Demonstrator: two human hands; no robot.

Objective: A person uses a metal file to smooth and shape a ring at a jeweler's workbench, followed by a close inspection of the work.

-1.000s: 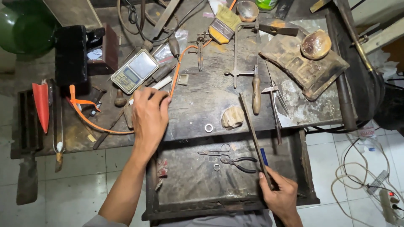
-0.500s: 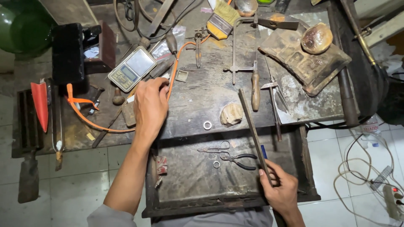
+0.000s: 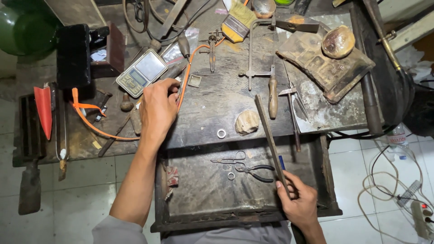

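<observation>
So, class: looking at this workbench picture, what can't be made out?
- Head view: the left hand covers whatever its fingertips touch beside the pocket scale.
- The right hand hides the lower end of the long file.
- The green cylinder is cut off by the top-left edge.

A dark, worn workbench (image 3: 217,108) fills the upper frame; an open shallow drawer (image 3: 199,199) projects from it at lower centre. On the bench: a digital pocket scale (image 3: 141,73) at upper left, an orange hose (image 3: 97,129) curving across the left side, a small metal ring (image 3: 221,133) near the front edge, a pale lump (image 3: 247,122) just beside it. In the drawer: scissors (image 3: 230,159), pliers (image 3: 255,171), a second ring (image 3: 231,175).
</observation>
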